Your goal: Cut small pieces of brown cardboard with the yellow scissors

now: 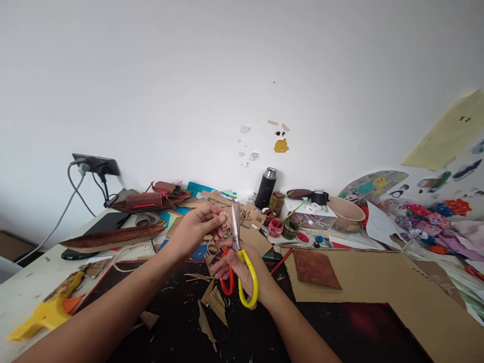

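My left hand is closed in a pinch on a small light-brown piece, perhaps cardboard, just left of the scissor blades. Scissors with one red and one yellow handle rest in my right hand, the blades pointing up and away from me. The blades look almost together. My right fingers are wrapped around the handles. Torn cardboard scraps lie on the black mat below my hands.
A yellow glue gun lies at the left. Behind are painted cardboard pieces, a black bottle and paint jars. A large cardboard sheet with a brown painted square lies at the right.
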`<state>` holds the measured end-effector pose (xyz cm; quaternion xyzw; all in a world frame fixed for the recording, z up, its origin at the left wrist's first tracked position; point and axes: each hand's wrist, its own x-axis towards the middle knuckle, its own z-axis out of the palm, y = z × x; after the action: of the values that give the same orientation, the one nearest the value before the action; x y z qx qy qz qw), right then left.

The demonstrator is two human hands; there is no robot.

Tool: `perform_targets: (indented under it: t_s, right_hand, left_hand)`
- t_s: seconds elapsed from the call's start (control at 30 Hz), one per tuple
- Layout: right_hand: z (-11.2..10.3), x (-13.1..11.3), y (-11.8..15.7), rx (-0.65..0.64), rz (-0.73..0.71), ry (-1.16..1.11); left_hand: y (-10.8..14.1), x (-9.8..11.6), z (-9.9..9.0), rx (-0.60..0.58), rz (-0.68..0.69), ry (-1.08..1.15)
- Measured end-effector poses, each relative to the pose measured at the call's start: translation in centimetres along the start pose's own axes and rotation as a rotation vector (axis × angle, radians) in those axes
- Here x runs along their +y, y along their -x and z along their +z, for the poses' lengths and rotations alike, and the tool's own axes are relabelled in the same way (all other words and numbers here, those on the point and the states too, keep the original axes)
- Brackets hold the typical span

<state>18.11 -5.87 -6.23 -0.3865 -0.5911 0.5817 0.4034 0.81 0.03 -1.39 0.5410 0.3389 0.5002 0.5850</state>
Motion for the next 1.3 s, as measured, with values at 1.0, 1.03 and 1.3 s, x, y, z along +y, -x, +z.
perform_targets:
  t_s: [1.0, 1.03, 1.3]
  right_hand:
    - [0.0, 0.7, 0.6, 0.081, 0.020, 0.261]
    - [0.0, 0.7, 0.6, 0.080, 0.019, 0.263]
    - [0.1, 0.4, 0.7, 0.082, 0.012, 0.283]
  left_hand:
    - [0.7, 0.6, 0.9, -0.013, 0.012, -0.202]
    - [0.7, 0.6, 0.9, -0.013, 0.010, -0.200]
    - [0.5, 0.5, 0.9, -0.023, 0.010, -0.190]
